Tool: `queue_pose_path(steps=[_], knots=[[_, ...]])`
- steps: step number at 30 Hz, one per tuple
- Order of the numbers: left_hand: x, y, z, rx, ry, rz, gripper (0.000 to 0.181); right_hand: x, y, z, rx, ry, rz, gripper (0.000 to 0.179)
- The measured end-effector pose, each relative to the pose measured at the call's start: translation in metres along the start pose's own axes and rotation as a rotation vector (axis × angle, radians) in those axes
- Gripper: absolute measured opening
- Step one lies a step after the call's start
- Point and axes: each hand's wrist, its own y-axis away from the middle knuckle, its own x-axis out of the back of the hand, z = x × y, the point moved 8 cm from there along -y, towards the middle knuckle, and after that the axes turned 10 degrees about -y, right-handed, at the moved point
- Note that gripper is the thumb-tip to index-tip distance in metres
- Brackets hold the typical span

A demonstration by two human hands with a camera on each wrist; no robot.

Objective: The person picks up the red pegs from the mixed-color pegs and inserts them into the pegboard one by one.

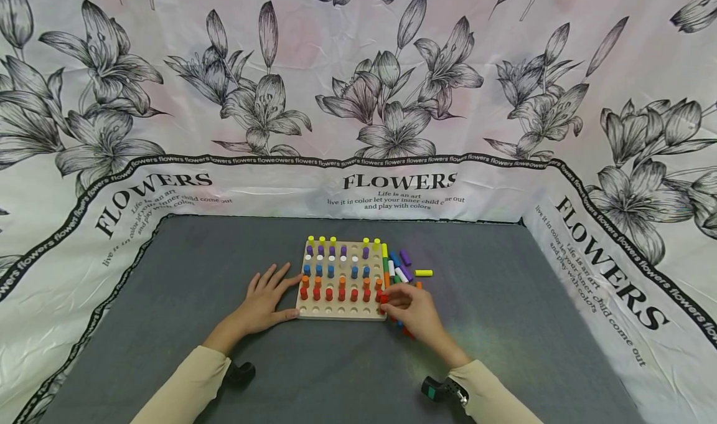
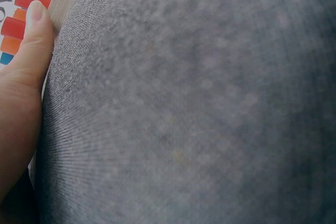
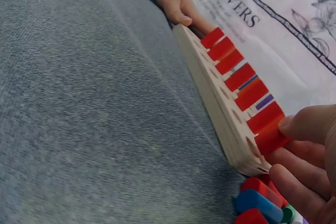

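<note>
A wooden pegboard [image 1: 342,315] lies on the grey table, with rows of yellow, purple, white, blue, orange and red pegs standing in its holes. At its front right corner my right hand [image 1: 417,315] pinches a red peg [image 3: 272,137] between thumb and fingers, at the end of the red row. Whether that peg is seated in its hole I cannot tell. My left hand [image 1: 260,302] lies flat with fingers spread, its thumb and a fingertip touching the board's left edge. In the left wrist view the thumb [image 2: 34,43] shows beside the board's side.
Loose pegs in several colours lie right of the board, among them a yellow peg [image 1: 424,273] and a purple peg [image 1: 405,258]. More loose pegs, such as a blue one [image 3: 257,205], lie under and beside my right hand. A flower-printed cloth [image 1: 392,190] rises behind the table.
</note>
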Motion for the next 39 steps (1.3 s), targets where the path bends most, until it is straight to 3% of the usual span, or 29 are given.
queue_pose_path(steps=[14, 29, 39], knots=[[0.001, -0.001, -0.001, 0.002, 0.007, -0.001, 0.077, -0.008, 0.004, -0.005, 0.147, 0.063, -0.013, 0.019], [0.001, 0.000, 0.000, 0.000, 0.001, 0.004, 0.078, -0.009, 0.006, -0.007, 0.219, 0.113, -0.013, 0.019], [0.000, -0.001, 0.000, 0.000, 0.001, 0.001, 0.078, -0.007, 0.008, -0.011, 0.201, 0.096, -0.034, 0.021]])
